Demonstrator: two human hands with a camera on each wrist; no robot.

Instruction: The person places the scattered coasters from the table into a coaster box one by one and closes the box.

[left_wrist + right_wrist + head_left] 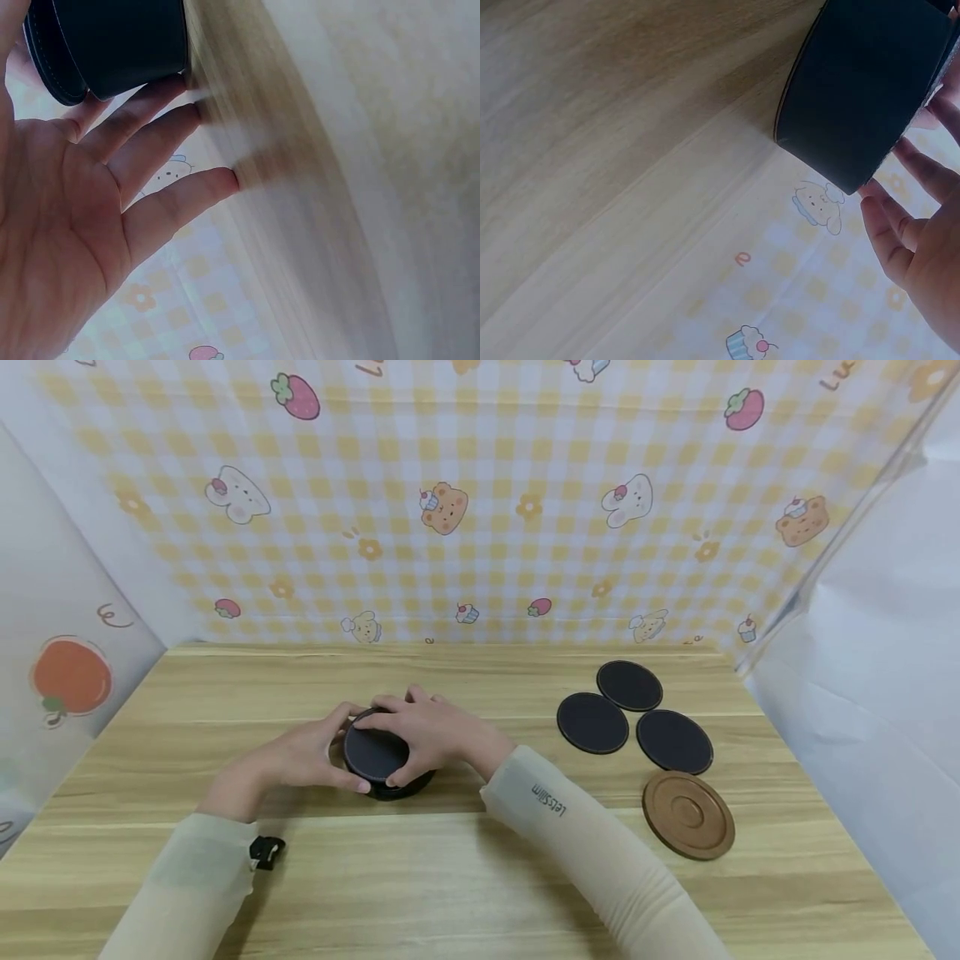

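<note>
A round black coaster [375, 756] with a stitched edge lies on top of a black cylindrical holder [420, 787], left of the table's middle. From the left, my left hand [307, 758] holds the coaster's rim between thumb and fingers. My right hand [433, 731] arches over the right part and grips the rim, thumb near and fingers far. In the left wrist view the coaster [46, 56] sticks out past the holder's wall [127, 45], and the lower fingers are spread. The right wrist view shows the holder [862, 94] side-on, fingers at its upper rim.
Three black coasters [592, 723] lie flat at the right of the wooden table [465, 893]. A brown grooved round wooden disc [688, 815] lies just in front of them. Behind the table hangs a checked cloth [495, 527]; white sheeting [892, 693] borders the right side.
</note>
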